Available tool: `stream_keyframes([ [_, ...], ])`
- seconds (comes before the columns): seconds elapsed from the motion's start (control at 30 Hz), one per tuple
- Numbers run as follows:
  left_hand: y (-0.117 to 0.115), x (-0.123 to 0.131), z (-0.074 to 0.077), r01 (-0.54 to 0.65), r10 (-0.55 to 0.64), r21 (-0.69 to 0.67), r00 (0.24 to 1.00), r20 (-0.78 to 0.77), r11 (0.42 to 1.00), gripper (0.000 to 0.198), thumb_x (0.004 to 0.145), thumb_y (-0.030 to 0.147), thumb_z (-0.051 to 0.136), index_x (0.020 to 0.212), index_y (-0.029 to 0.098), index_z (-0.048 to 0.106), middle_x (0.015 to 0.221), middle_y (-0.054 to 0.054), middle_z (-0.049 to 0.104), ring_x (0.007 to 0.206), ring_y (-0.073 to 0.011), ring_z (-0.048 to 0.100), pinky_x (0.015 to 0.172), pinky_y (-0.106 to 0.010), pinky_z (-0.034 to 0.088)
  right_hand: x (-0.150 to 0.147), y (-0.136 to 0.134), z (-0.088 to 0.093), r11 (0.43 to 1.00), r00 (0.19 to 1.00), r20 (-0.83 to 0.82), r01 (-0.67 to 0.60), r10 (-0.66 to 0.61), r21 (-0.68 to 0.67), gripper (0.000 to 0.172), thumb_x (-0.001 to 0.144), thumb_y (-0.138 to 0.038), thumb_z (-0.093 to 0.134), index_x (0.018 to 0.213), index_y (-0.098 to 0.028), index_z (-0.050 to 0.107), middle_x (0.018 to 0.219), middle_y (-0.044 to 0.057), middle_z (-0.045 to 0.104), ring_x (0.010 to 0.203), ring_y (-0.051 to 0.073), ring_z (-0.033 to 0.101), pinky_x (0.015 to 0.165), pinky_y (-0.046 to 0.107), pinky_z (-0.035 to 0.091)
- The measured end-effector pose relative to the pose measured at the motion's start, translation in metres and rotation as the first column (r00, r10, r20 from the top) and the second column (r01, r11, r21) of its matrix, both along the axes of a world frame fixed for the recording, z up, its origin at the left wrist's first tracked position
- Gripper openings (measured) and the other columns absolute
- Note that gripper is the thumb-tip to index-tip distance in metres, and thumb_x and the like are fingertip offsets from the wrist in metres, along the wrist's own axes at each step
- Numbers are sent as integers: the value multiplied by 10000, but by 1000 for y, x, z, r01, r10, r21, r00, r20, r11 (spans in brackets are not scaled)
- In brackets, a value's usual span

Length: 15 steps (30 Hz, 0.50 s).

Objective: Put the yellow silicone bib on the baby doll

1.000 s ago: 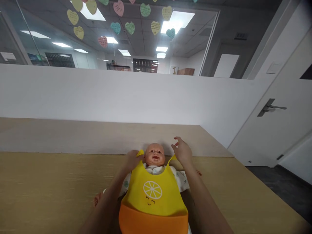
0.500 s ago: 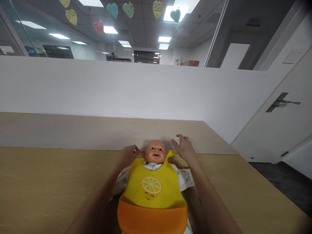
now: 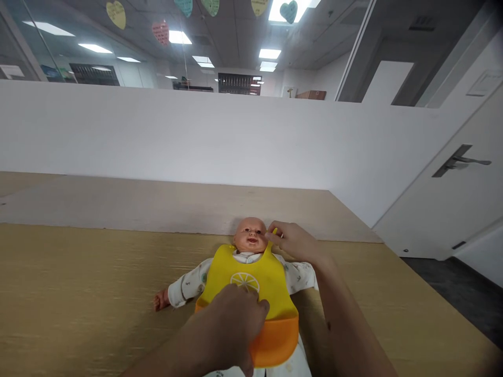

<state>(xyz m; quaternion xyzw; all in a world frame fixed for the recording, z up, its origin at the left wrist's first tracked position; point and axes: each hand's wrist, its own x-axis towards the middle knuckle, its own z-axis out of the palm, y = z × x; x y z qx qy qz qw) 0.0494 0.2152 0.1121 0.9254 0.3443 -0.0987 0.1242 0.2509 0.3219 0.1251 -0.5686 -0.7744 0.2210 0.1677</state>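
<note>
A baby doll [image 3: 250,235] lies on its back on the wooden table, wearing a patterned white onesie [image 3: 302,276]. A yellow silicone bib [image 3: 251,275] with a lemon-slice print covers its chest, and its orange pocket [image 3: 278,340] hangs lower down. My right hand [image 3: 293,242] pinches the bib's strap tip beside the doll's cheek. My left hand [image 3: 233,324] is closed over the bib's lower middle, hiding part of the print and pocket. The bib's other strap is hidden behind the doll's neck.
The doll lies on a light wooden tabletop [image 3: 78,288], with a paler board [image 3: 157,207] behind it and a white partition wall [image 3: 196,136] beyond. A white door with a lever handle [image 3: 459,165] stands at right, above a dark floor [image 3: 451,296].
My left hand has moved from beside the doll's head down onto the bib. My right hand has closed in on the strap near the cheek. The view has tilted slightly downward.
</note>
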Motion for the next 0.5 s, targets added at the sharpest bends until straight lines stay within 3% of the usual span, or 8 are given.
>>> stream_keyframes([
  [0.2,-10,-3,5,74,-85,126,993,84,989,137,793,304,622,860,188,650,810,-70,667,683,-240,626,544,-329,385,13,24,-29,987,976,162,154,-144,-49,217,876,-313,481,808,-173,633,772,70,670,630,164,575,553,260,328],
  [0.33,-9,4,9,92,-132,247,980,150,965,122,831,279,577,825,183,653,770,-64,656,696,-225,597,591,-347,399,18,37,-43,967,963,165,232,-213,-108,254,893,-296,450,754,-152,605,756,103,671,554,146,565,509,253,311],
  [0.5,-12,22,3,5,-138,410,945,296,912,113,855,240,550,863,191,651,786,-65,647,757,-230,579,666,-365,405,24,47,-53,948,952,102,300,-290,-107,418,946,-426,367,777,-135,615,745,135,675,542,153,581,510,250,345],
])
